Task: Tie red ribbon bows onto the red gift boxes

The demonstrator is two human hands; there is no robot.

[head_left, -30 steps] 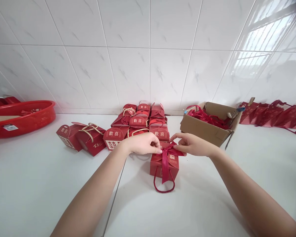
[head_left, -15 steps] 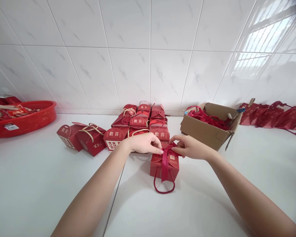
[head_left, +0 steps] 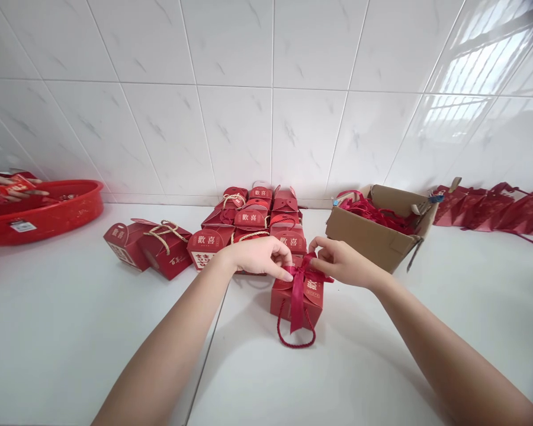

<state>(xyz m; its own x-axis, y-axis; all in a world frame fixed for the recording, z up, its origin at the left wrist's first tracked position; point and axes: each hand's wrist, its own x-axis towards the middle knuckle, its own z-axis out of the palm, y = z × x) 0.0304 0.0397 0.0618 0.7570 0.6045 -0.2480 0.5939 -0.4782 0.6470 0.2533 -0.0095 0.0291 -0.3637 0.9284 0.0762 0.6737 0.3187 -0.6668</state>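
A small red gift box (head_left: 311,305) stands on the white counter in front of me, with a dark red ribbon bow (head_left: 298,277) on its top and a red cord handle hanging down its front. My left hand (head_left: 258,257) pinches the bow's left loop. My right hand (head_left: 343,262) pinches the bow's right loop. Both hands are closed on the ribbon, close together above the box.
A cluster of several finished red boxes (head_left: 253,222) sits just behind against the tiled wall. Two more boxes (head_left: 148,248) lie to the left. A cardboard carton (head_left: 373,234) of red ribbons stands right. Flat red boxes (head_left: 493,207) line the far right. Another person's hand (head_left: 9,186) reaches over a red basin (head_left: 48,213).
My two hands have drawn slightly closer together on the bow. At the far left another person's hand has appeared over the red basin, holding something red.
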